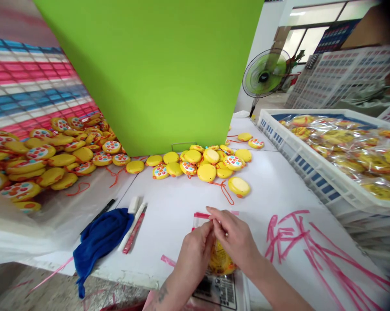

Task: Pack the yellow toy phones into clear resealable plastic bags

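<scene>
My left hand (197, 247) and my right hand (236, 236) meet near the table's front edge. Their fingers are closed in a pinch at the upper part of a clear plastic bag (221, 264) with a yellow toy inside. Pink strip material (202, 215) shows at the bag's far end, just beyond my fingertips. What exactly lies between the fingertips is partly hidden. Below the bag is a stack of clear printed bags (225, 291). Ahead of my hands lies a loose yellow toy (239, 187) with an orange cord.
Yellow toys with coloured dots (41, 152) are heaped on the left; more lie before a green board (169, 77). A blue cloth (106, 229) rests beside a white pen-like stick (133, 224). Pink strips (292, 237) litter the right. A white crate (298, 166) holds bagged toys.
</scene>
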A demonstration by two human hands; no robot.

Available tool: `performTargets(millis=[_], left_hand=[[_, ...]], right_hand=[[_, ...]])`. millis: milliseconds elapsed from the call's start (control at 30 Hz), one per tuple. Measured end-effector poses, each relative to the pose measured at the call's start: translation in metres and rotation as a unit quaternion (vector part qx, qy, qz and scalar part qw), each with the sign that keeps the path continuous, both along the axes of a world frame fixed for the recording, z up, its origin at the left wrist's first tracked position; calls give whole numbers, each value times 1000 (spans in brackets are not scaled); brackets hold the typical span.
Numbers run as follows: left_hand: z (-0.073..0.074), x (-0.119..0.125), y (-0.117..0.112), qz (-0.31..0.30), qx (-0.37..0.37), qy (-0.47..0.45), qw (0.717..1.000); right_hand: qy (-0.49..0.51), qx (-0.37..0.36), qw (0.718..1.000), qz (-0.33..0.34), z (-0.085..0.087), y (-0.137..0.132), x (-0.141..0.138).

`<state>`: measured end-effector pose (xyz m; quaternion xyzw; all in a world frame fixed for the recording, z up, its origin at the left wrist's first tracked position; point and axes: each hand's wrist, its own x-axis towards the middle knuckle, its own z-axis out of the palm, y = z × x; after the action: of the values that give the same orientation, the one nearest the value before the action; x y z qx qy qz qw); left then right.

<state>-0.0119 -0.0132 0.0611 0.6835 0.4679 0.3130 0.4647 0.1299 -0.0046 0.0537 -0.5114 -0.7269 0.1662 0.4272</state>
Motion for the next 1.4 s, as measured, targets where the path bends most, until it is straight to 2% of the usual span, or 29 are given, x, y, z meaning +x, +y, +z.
performTargets(millis=[67, 100, 200, 267, 367, 433, 533, 633, 700, 733, 767, 833, 867, 933, 1000, 1100, 1233, 1400], left_hand=[[-6, -2, 0, 1, -19, -17, 1000], [-10, -3, 1, 11, -37, -35, 999], [-29, -8, 5, 49, -125, -121, 984], [-42, -12, 9, 63, -178, -176, 966], [-56, -15, 13, 73, -207, -214, 952], [-59, -16, 14, 75, -219, -231, 945], [-58, -16, 15, 69, -243, -251, 934], [-55, -16, 15, 68, -258, -257, 929], [-53, -16, 15, 74, -262, -249, 930], [-53, -17, 15, 77, -262, -241, 931], [-53, -17, 16, 79, -258, -233, 934], [-54, -18, 16, 76, -242, -223, 941], [-55, -19, 17, 73, -233, -220, 944], [-56, -20, 17, 66, -221, -216, 949], [-56, -20, 17, 60, -222, -216, 949], [-55, -22, 17, 53, -237, -230, 943], [-58, -25, 18, 57, -270, -256, 926], [-54, -28, 18, 27, -246, -218, 944]], right_hand=[[143, -89, 984, -53, -5, 8, 13], [221, -126, 963, -86, -8, 12, 25], [416, -171, 871, -199, -21, 25, 78], [487, -155, 815, -272, -31, 29, 119], [510, -157, 781, -326, -42, 27, 166], [488, -187, 783, -337, -43, 22, 182], [415, -216, 812, -349, -35, 16, 186], [345, -140, 848, -378, -22, 16, 177], [317, -83, 870, -368, -18, 17, 165], [297, -88, 885, -348, -18, 17, 156], [270, -122, 903, -311, -18, 17, 146], [197, -234, 932, -197, -22, 14, 120], [166, -284, 936, -128, -25, 12, 106], [150, -340, 928, -15, -31, 8, 81], [176, -359, 916, 29, -36, 5, 64], [209, -373, 904, 10, -39, 6, 59], [248, -394, 885, -14, -36, 5, 74], [288, -402, 869, -17, -36, -1, 86]])
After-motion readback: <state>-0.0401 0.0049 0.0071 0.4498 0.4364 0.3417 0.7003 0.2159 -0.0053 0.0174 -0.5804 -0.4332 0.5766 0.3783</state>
